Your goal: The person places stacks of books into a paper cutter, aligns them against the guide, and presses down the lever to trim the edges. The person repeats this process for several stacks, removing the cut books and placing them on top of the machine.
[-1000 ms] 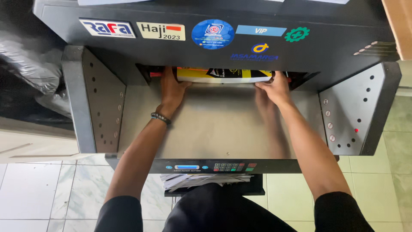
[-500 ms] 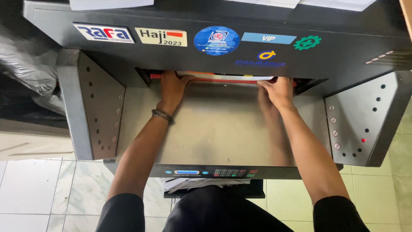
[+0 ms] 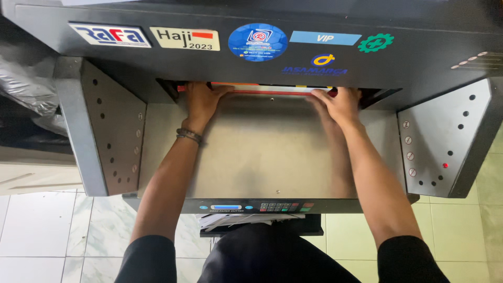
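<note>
A large dark grey paper cutting machine (image 3: pixel 293 15) stands in front of me with a steel bed (image 3: pixel 262 157). A stack of printed sheets (image 3: pixel 272 89) lies almost wholly under the machine's head; only a thin white and red edge shows. My left hand (image 3: pixel 201 102) presses on the stack's left end, fingers reaching into the slot. My right hand (image 3: pixel 340 104) rests on its right end in the same way. A dark bracelet circles my left wrist.
Grey side guards with holes stand at the left (image 3: pixel 99 126) and right (image 3: pixel 445 141); a red light glows on the right one. A control panel with keypad and small screen (image 3: pixel 262 207) runs along the front edge. Paper scraps (image 3: pixel 236 220) lie beneath. Tiled floor below.
The stack has slid further under the head; its yellow and black printed top no longer shows. Both hands have followed it toward the slot.
</note>
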